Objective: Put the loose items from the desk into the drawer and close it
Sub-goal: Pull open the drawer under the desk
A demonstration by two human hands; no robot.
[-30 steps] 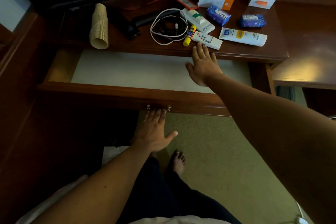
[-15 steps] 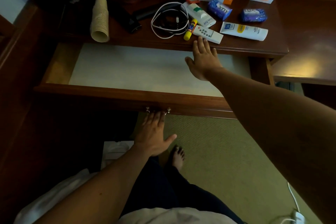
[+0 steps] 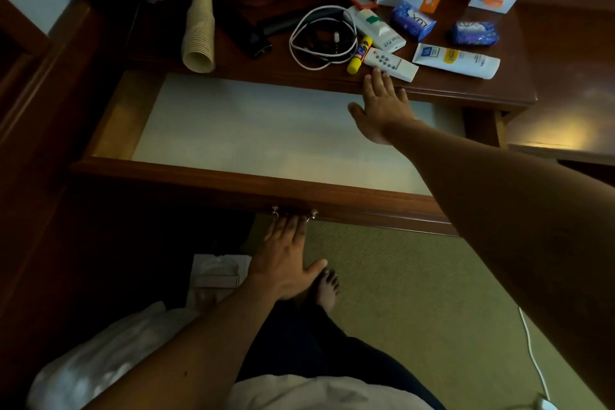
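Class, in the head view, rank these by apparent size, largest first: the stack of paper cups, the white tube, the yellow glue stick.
1. stack of paper cups
2. white tube, somewhat smaller
3. yellow glue stick, clearly smallest

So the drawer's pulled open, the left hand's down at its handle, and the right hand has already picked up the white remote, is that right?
Not quite. In the head view the right hand is open, fingers straight, reaching over the drawer toward the white remote, which lies on the desk. The rest holds: the drawer is open and the left hand is at its handle.
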